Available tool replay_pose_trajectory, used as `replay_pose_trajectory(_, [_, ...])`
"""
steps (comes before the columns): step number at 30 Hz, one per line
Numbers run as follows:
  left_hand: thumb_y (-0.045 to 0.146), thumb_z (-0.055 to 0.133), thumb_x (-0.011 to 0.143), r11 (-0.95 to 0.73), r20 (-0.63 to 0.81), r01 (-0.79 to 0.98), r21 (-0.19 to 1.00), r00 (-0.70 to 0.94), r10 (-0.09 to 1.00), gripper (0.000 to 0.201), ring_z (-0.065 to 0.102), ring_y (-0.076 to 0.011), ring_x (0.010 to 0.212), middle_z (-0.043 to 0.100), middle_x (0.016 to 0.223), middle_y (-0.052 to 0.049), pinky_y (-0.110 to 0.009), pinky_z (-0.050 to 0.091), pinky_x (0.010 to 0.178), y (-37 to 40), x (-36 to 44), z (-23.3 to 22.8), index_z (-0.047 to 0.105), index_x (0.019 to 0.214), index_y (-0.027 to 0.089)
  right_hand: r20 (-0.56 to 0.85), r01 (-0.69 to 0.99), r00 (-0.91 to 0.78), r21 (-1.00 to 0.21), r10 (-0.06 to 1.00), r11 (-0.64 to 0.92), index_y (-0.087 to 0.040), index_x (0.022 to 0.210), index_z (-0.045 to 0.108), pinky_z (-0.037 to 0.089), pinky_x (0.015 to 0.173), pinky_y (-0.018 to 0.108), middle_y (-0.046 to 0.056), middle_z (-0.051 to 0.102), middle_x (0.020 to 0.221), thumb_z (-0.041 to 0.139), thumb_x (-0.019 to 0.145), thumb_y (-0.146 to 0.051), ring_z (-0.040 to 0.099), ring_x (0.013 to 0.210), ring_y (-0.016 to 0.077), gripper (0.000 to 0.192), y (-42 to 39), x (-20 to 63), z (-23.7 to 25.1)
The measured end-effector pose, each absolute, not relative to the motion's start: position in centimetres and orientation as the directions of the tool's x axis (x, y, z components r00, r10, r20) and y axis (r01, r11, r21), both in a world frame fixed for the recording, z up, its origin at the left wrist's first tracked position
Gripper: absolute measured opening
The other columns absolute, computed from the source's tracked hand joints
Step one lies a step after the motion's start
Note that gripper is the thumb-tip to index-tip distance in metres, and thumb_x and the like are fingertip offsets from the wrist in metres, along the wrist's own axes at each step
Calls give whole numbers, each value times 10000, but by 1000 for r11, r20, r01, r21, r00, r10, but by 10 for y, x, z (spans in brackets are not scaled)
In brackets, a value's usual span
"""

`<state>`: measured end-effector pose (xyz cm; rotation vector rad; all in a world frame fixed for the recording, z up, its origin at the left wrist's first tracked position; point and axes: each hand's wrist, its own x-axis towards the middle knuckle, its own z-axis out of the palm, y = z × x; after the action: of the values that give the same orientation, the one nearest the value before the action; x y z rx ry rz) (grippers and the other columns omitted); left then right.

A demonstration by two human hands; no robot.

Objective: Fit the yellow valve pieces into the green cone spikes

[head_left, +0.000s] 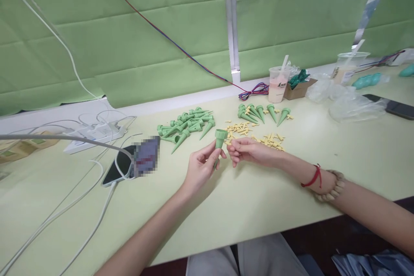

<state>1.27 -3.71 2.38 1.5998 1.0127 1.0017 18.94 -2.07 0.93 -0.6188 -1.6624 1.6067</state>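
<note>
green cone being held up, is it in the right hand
No, the left hand grips the green cone, with the right hand beside it.

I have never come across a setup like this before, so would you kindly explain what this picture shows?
There is no machine here: these are a person's own bare hands, seen by a camera worn on their head, looking forward and down. The left hand holds a green cone, wide end up. The right hand is close beside it and seems to pinch a small yellow piece at its fingertips. On the pale table, beyond the hands, lie a heap of green cones, scattered yellow pieces and a smaller group of cones with yellow bits among them. Further out are a cup with a pink drink and, to the left, a phone with a cable.
</note>
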Motion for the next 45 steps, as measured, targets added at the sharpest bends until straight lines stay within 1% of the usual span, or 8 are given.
replay_pose_trajectory(5, [405,555,767,-130,124,16,991,214,969,311,433,-41,430,601,818,-59,-150,310,297,-42,19,17,642,887,132,451,255,-268,-819,851,514,-177,1006,521,505,651,262,20,573,779,527,821,-382,577,690,117,276,-22,185,6])
replay_pose_trajectory(12, [437,548,766,11,20,-101,995,300,954,368,523,-70,494,618,859,-83,-158,393,334,-44,22,10,614,924,111,817,586,-288,-262,499,766,-189,969,616,506,729,275,67,655,893,515,845,-229,616,820,157,164,-16,197,-3])
replay_pose_trajectory(17, [430,583,742,40,17,-170,985,324,946,428,585,-113,508,590,748,-36,-194,452,376,-32,20,2,496,1041,135,827,618,-373,-117,421,778,-195,911,630,517,713,285,55,670,839,537,835,-226,627,777,160,124,-10,199,-5])
replay_pose_trajectory(22, [488,567,732,102,-11,-197,975,417,909,405,487,-76,345,500,599,51,-161,330,265,-17,17,-11,428,954,179,796,674,-427,-35,429,738,-183,915,598,494,667,301,72,646,824,445,880,-231,615,765,175,165,-4,189,-11])
replay_pose_trajectory(29, [524,524,751,44,51,-167,985,525,850,436,465,-72,310,430,542,100,-146,276,262,-14,13,-17,358,1020,223,662,743,-615,303,428,597,-185,792,541,345,766,349,50,591,767,367,896,-193,539,736,175,203,4,181,-9])
replay_pose_trajectory(33, [527,504,761,3,71,-161,987,454,888,436,399,-47,282,407,517,109,-148,221,285,-10,9,-16,368,1042,222,656,763,-575,216,489,609,-181,779,532,320,750,331,40,564,772,360,897,-195,518,750,165,209,14,172,-7])
replay_pose_trajectory(41, [507,533,739,-40,97,-155,987,376,922,467,255,-54,374,307,505,111,-184,198,381,4,-2,-24,421,1073,199,577,647,-479,-277,661,711,-182,673,477,386,707,305,16,497,735,339,912,-298,496,743,151,300,20,160,-11])
replay_pose_trajectory(45, [492,491,768,-224,215,-2,974,300,929,353,295,-95,463,348,528,70,-217,227,446,3,-6,-24,511,951,190,546,500,-408,-538,732,679,-187,641,436,407,675,296,11,447,707,362,890,-388,468,709,152,329,14,161,-13])
